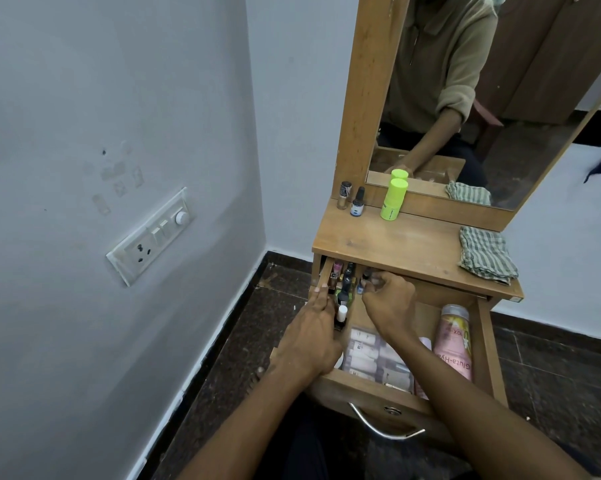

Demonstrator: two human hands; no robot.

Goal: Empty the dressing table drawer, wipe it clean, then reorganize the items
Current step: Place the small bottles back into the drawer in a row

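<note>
Reaching into the back of the open drawer, the right hand had its fingers curled around something small among the nail polish bottles; motion blur hid what exactly, so I cannot tell whether they already gripped a bottle. The left hand lay along the drawer's left wall with its fingers quite straight, pressing against that wall and the bottles beside it, probably to keep the upright row from falling while the other hand picked one out. A white-capped bottle stood just beside the left fingers.

Nearer to the person than the right fingers, a clear pouch of small tubes lay flat on the drawer bottom, and further to their right a pink lotion bottle lay on its side, as it seemed too tall to stand there.

Above both hands, on the dressing table top, two small bottles and a green stick container stood near the mirror, likely already taken out. A striped cloth waited folded, far to the right of the fingers, ready for wiping. The emptying looked only begun.
</note>
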